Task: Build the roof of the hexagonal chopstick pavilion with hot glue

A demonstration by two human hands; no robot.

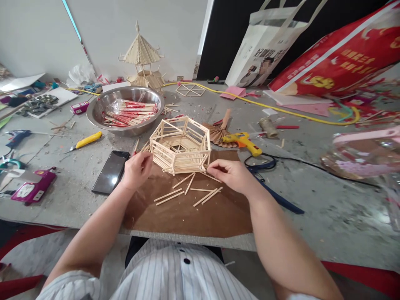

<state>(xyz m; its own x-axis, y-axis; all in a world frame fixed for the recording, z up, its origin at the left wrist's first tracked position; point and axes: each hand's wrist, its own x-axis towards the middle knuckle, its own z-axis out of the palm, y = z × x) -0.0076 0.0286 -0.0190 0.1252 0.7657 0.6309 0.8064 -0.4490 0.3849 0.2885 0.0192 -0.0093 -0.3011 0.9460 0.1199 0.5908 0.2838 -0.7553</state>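
A hexagonal frame of thin wooden sticks (180, 146) stands on a brown mat (187, 212) in front of me. My left hand (136, 168) is curled at the frame's left corner, fingertips touching its lower sticks. My right hand (229, 174) is closed in a pinch at the frame's right base, on a thin stick lying there. Several loose sticks (187, 191) lie on the mat between my hands.
A steel bowl (125, 109) holds wrapped chopsticks. A black phone (111, 171) lies left of the mat, a yellow knife (87, 140) beyond it. A yellow glue gun (243, 142) with black cord sits right. A stick pagoda (142, 58) stands behind. Bags and scraps crowd the right.
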